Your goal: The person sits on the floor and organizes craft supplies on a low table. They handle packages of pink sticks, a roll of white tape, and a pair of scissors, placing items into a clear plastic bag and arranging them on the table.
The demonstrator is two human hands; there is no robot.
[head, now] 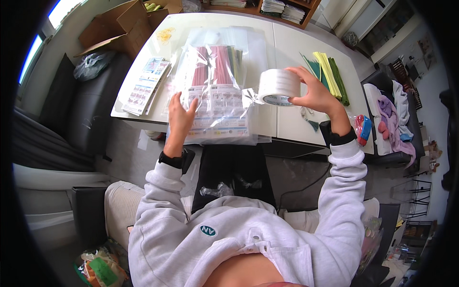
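Note:
My right hand (317, 91) grips a wide roll of clear packing tape (279, 82) above the table, fingers on top and thumb at the core. A crumpled loose end of tape (251, 97) hangs off its left side. My left hand (182, 114) has thumb and fingers apart at the left edge of a clear plastic bag (200, 138); firm contact is hard to tell. Inside lie bundles of pink pipe cleaners (219, 66), with some green and yellow ones beside them. A printed instruction sheet (222, 107) shows through the lower half. More clear bags (256, 43) lie beneath.
Printed sheets (145, 86) are stacked at left, near yellow rubber bands (165, 36). At right lie yellow and green pipe cleaner bundles (327, 75), a teal tassel (312, 123) and a red-and-blue item (363, 129). The white table (287, 43) has a seam. An open carton (118, 30) stands beyond.

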